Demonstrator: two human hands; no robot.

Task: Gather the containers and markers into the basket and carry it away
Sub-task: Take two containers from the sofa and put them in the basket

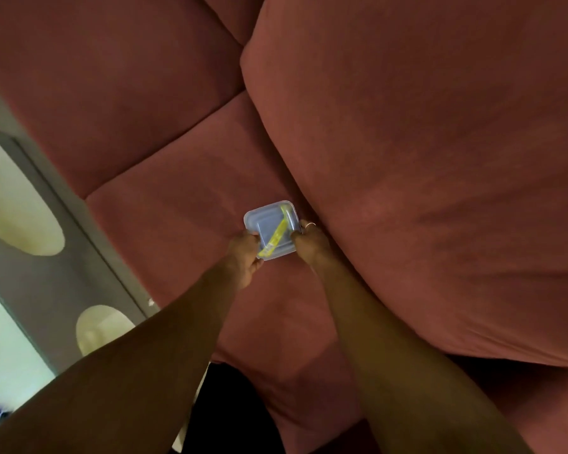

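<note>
A small square clear plastic container [265, 224] with a bluish lid lies on the seat of a dusky red sofa [184, 198]. A yellow marker [275, 237] shows through it, lying diagonally inside. My left hand [245, 253] grips the container's near left edge. My right hand [307, 242], with a ring on one finger, grips its right edge. Both arms reach forward from the bottom of the view. No basket is in view.
A big red back cushion [423, 158] rises right beside the container on the right. To the left the sofa edge drops to a grey rug [46, 273] with pale ovals and a light floor. Blurred pink and blue items lie at the far left.
</note>
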